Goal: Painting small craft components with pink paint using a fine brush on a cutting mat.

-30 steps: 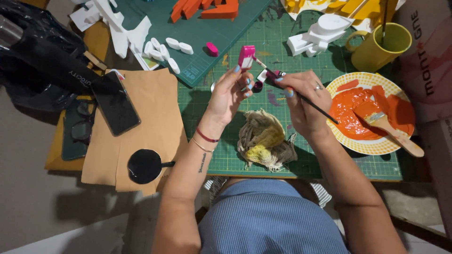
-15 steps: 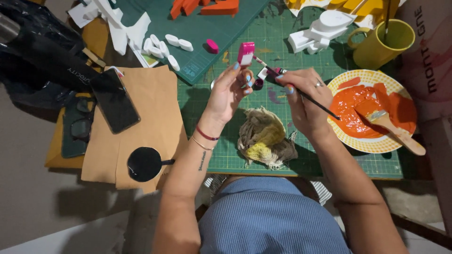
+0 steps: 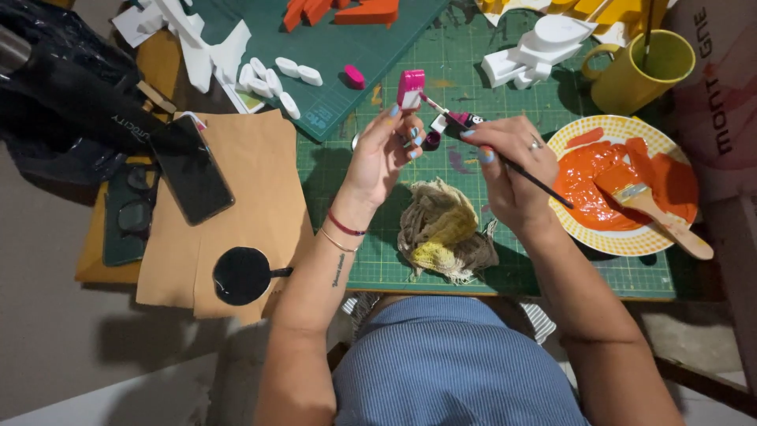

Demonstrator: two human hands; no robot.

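- Left hand (image 3: 384,154) pinches a small pink block (image 3: 411,87) at its fingertips, raised above the green cutting mat (image 3: 505,260); block sits just past the fingertips, toward the mat's far edge.
- Right hand (image 3: 509,162) is closed around a thin black brush (image 3: 505,158); bristle tip touches the block's right side, handle runs back toward the orange-painted plate (image 3: 623,241).
- Hands are near each other over the mat's middle, not touching.
- Bundled yellowish rag (image 3: 443,233) lies on the mat just below both hands, near the mat's near edge.
- Plate sits at the mat's right edge, with a wide wooden-handled brush (image 3: 654,213) lying on it; yellow mug (image 3: 635,71) stands beyond it at the far right corner.
- White foam pieces (image 3: 536,51) lie at the far edge; darker green mat (image 3: 339,47) at far left carries white ovals and orange pieces.
- Brown paper (image 3: 252,205), phone (image 3: 192,170) and black round disc (image 3: 240,276) lie left of the mat.
- Open room: bare mat strip between rag and plate, and left of the left wrist.
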